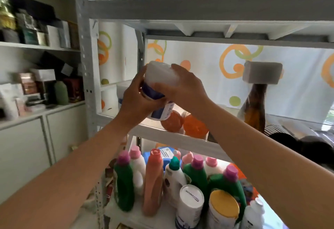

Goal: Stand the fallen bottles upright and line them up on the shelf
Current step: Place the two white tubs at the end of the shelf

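Note:
Both hands hold a white bottle [159, 73] with a blue label, tilted, just above the front edge of the middle shelf [180, 138]. My left hand [137, 100] wraps its lower body from the left. My right hand [182, 87] grips its upper part from the right. Two orange round bottles [196, 126] lie on the shelf right below the held bottle. A brown bottle [254, 107] with a large white square cap stands upright at the right of the same shelf.
Dark objects [292, 138] lie at the shelf's right end. The lower shelf holds several upright detergent bottles [153, 183] and white tubs [191, 203]. A grey upright post [86, 66] stands left of the hands. A side unit at left carries boxes [36, 30].

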Tool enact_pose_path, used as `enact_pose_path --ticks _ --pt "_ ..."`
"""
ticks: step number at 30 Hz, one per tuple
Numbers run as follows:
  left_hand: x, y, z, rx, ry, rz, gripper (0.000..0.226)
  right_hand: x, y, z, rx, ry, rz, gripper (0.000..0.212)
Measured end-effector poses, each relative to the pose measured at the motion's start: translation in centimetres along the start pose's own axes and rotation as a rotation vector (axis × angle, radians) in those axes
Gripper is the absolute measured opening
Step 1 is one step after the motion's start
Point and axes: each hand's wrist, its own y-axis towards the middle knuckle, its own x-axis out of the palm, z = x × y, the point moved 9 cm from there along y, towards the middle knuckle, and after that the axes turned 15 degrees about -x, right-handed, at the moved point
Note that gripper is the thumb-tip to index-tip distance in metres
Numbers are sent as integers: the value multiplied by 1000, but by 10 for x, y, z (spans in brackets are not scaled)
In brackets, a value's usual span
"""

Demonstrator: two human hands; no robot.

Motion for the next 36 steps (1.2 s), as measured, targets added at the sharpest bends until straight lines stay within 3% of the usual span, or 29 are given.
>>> enact_pose_path --ticks 5,15,20,23,25,29,36 --pt "-12 39 -14 -3 62 4 87 22 38 11 -3 15 93 66" --pt "10 59 -65 -122 57 -5 92 54 57 51 35 -44 -17 40" --pt "9 62 -80 -90 82 -79 66 67 64 50 14 -182 -101 51" --pt "-20 66 -77 48 312 167 52 75 62 58 29 -166 -108 53" --pt "-27 73 -76 118 515 233 47 82 60 66 71 -133 -102 56" --pt "-11 93 -94 170 876 14 48 97 58 71 101 -137 -150 54" --pt "-22 98 -106 42 734 -162 60 98 52 69 140 -46 -228 68"
